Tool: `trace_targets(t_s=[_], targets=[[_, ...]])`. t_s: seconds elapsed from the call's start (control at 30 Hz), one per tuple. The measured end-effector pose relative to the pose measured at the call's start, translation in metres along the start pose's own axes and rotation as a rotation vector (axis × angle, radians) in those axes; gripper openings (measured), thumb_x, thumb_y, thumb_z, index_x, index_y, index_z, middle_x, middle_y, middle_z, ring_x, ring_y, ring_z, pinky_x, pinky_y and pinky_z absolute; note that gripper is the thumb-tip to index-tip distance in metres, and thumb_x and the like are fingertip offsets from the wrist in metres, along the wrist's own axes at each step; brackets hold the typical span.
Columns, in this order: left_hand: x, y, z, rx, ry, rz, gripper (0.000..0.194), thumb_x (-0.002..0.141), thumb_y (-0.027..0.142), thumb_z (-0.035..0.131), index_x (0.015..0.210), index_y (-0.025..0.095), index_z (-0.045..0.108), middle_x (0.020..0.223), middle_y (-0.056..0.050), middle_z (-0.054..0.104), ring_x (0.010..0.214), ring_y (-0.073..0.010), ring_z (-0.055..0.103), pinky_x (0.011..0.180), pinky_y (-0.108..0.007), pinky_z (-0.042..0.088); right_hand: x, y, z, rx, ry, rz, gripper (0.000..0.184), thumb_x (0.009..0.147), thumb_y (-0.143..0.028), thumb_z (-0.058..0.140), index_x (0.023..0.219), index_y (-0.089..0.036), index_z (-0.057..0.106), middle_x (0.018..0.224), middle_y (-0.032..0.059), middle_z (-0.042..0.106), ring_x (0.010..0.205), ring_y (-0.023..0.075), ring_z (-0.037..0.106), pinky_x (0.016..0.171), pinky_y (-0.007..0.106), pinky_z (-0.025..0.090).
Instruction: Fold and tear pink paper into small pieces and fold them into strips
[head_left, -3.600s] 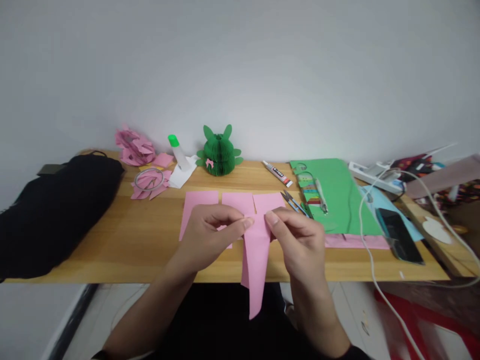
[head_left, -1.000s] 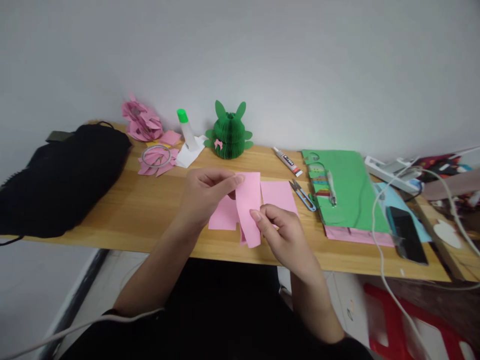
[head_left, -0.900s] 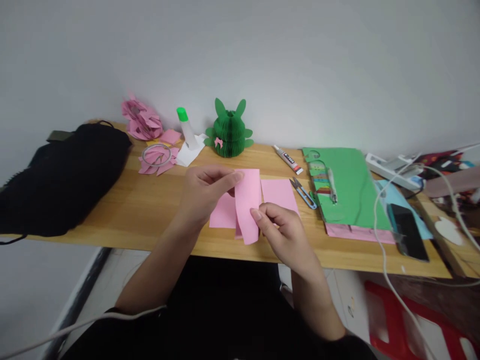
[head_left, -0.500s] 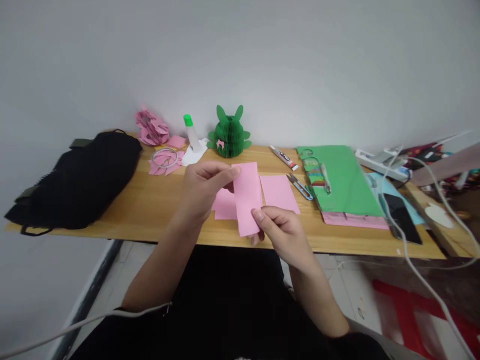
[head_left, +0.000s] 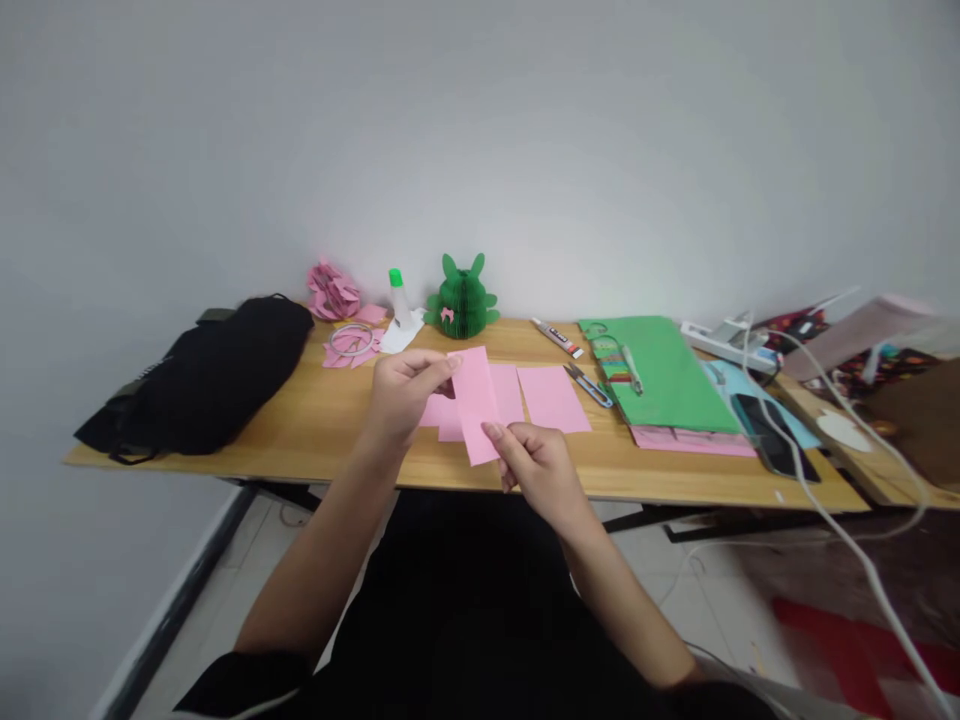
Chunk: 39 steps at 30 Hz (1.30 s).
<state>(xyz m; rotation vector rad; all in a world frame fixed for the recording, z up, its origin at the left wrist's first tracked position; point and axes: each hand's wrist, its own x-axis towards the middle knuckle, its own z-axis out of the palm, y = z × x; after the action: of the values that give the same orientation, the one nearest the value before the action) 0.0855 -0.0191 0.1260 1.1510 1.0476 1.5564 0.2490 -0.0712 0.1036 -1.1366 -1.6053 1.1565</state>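
Note:
A narrow strip of pink paper (head_left: pixel 474 405) is held up above the table's front part, tilted slightly. My left hand (head_left: pixel 409 395) pinches its upper left edge between thumb and fingers. My right hand (head_left: pixel 538 468) grips its lower right corner, thumb on the face turned to me. Flat on the wood behind the strip lie more pink sheets, one of them the sheet on the right (head_left: pixel 553 398). Beside that sheet rest thread snips (head_left: pixel 589 385) with blue handles. The fingers behind the strip are partly hidden.
Against the wall stand a green honeycomb paper figure (head_left: pixel 463 300) and a glue bottle (head_left: pixel 400 303). A glue tube (head_left: pixel 557 338), green paper stack (head_left: pixel 649 375) and phone (head_left: pixel 776 438) lie to the right. A black bag (head_left: pixel 217 380) covers the left end. A white cable (head_left: pixel 832 520) hangs at right.
The view has shifted, so the table's back sits lower in the picture. The pink strip is tilted more and looks narrower; both hands keep their hold on it.

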Motion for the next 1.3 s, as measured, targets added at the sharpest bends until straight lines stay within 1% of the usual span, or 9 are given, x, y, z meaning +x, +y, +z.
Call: trace_targets(t_s=[0.13, 0.23, 0.33, 0.57, 0.7, 0.93, 1.03, 1.1, 1.3], targets=[[0.001, -0.002, -0.004, 0.030, -0.004, 0.003, 0.015, 0.061, 0.024, 0.071, 0.053, 0.014, 0.065, 0.048, 0.001, 0.061, 0.045, -0.0094, 0.054, 0.047, -0.021, 0.046, 0.014, 0.003, -0.003, 0.050, -0.035, -0.048, 0.049, 0.081, -0.051, 0.058, 0.047, -0.016, 0.054, 0.043, -0.0016, 0.051, 0.043, 0.0077, 0.046, 0.046, 0.021, 0.037], [0.000, -0.004, -0.004, 0.075, -0.027, -0.003, 0.016, 0.062, 0.025, 0.072, 0.052, 0.015, 0.065, 0.048, 0.000, 0.061, 0.046, -0.0104, 0.055, 0.048, -0.022, 0.046, 0.029, 0.001, -0.005, 0.125, 0.068, -0.064, 0.038, 0.078, -0.053, 0.061, 0.065, -0.017, 0.063, 0.057, -0.0001, 0.060, 0.052, 0.0095, 0.052, 0.049, 0.022, 0.042], [-0.001, -0.009, 0.001, 0.120, -0.059, -0.012, 0.018, 0.063, 0.027, 0.073, 0.051, 0.015, 0.064, 0.050, 0.000, 0.061, 0.050, -0.0117, 0.056, 0.051, -0.023, 0.047, 0.042, -0.001, -0.007, 0.199, 0.187, -0.039, 0.033, 0.073, -0.051, 0.066, 0.077, -0.018, 0.066, 0.065, 0.0011, 0.064, 0.054, 0.0109, 0.056, 0.048, 0.023, 0.044], [0.003, -0.027, 0.012, 0.198, -0.130, -0.022, 0.018, 0.069, 0.029, 0.069, 0.056, 0.017, 0.066, 0.055, 0.000, 0.063, 0.054, -0.0126, 0.057, 0.055, -0.023, 0.048, 0.057, 0.011, -0.017, 0.279, 0.289, 0.026, 0.026, 0.067, -0.043, 0.071, 0.069, -0.017, 0.067, 0.057, 0.0001, 0.062, 0.050, 0.0099, 0.052, 0.047, 0.023, 0.044], [0.015, -0.036, 0.012, 0.222, -0.203, -0.053, 0.020, 0.070, 0.030, 0.068, 0.056, 0.016, 0.065, 0.054, -0.001, 0.063, 0.053, -0.0126, 0.057, 0.054, -0.023, 0.047, 0.066, 0.023, -0.021, 0.286, 0.285, 0.049, 0.025, 0.067, -0.041, 0.071, 0.067, -0.017, 0.066, 0.055, -0.0004, 0.060, 0.050, 0.0096, 0.051, 0.048, 0.023, 0.042], [0.050, -0.033, 0.017, 0.284, -0.446, -0.096, 0.006, 0.064, 0.023, 0.071, 0.066, 0.017, 0.071, 0.068, -0.003, 0.071, 0.063, -0.0144, 0.063, 0.061, -0.024, 0.050, 0.078, 0.034, -0.031, 0.244, 0.167, 0.102, 0.024, 0.065, -0.038, 0.072, 0.065, -0.015, 0.067, 0.056, 0.0002, 0.060, 0.049, 0.0089, 0.049, 0.047, 0.022, 0.038], [0.062, -0.028, 0.020, 0.410, -0.568, -0.037, 0.007, 0.070, 0.022, 0.067, 0.066, 0.018, 0.071, 0.068, -0.003, 0.071, 0.063, -0.0147, 0.064, 0.059, -0.023, 0.049, 0.081, 0.035, -0.032, 0.211, 0.161, 0.103, 0.024, 0.067, -0.038, 0.071, 0.067, -0.015, 0.067, 0.056, 0.0000, 0.059, 0.049, 0.0092, 0.048, 0.047, 0.022, 0.038], [0.066, -0.026, 0.021, 0.490, -0.609, 0.020, 0.009, 0.072, 0.022, 0.064, 0.066, 0.018, 0.070, 0.066, -0.003, 0.071, 0.061, -0.0139, 0.063, 0.056, -0.021, 0.047, 0.082, 0.037, -0.032, 0.185, 0.167, 0.095, 0.022, 0.068, -0.036, 0.070, 0.069, -0.015, 0.067, 0.058, 0.0004, 0.060, 0.051, 0.0097, 0.050, 0.049, 0.023, 0.038], [0.067, -0.027, 0.024, 0.706, -0.570, 0.190, 0.012, 0.076, 0.018, 0.057, 0.066, 0.016, 0.064, 0.064, 0.001, 0.067, 0.058, -0.0112, 0.058, 0.054, -0.021, 0.042, 0.087, 0.041, -0.032, 0.122, 0.196, 0.060, 0.015, 0.070, -0.032, 0.067, 0.071, -0.016, 0.068, 0.060, 0.0004, 0.063, 0.054, 0.0104, 0.052, 0.053, 0.023, 0.039]])
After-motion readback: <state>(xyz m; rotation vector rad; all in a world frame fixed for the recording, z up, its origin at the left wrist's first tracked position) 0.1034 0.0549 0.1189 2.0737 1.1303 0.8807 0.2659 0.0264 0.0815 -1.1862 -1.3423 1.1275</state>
